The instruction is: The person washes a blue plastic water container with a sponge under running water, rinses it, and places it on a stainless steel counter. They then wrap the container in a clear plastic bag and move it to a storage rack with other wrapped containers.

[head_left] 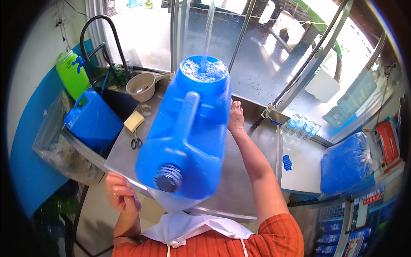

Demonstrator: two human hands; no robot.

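Note:
A large blue plastic water jug [201, 141] stands on the steel sink counter in front of me, its wide mouth open at the top. A clear stream of water [208, 36] pours from above into the mouth, where the surface churns near the rim. Low on the jug's near side is a dark cap [168, 178]. My right hand [235, 116] reaches past the jug's right side, fingers stretched out beside its far part; whether they touch it is unclear. My left hand [123, 193] hovers left of the jug, above the counter's front edge, fingers curled in with nothing visible in them.
Left of the jug lie a yellow sponge [134, 121] and black scissors [136, 142], with a beige dipper [141, 87] behind. A second blue container [93, 120] and a green one [72, 70] stand at far left. On the right are a valved pipe [265, 113], water bottles [302, 127] and a plastic-wrapped blue container [346, 162].

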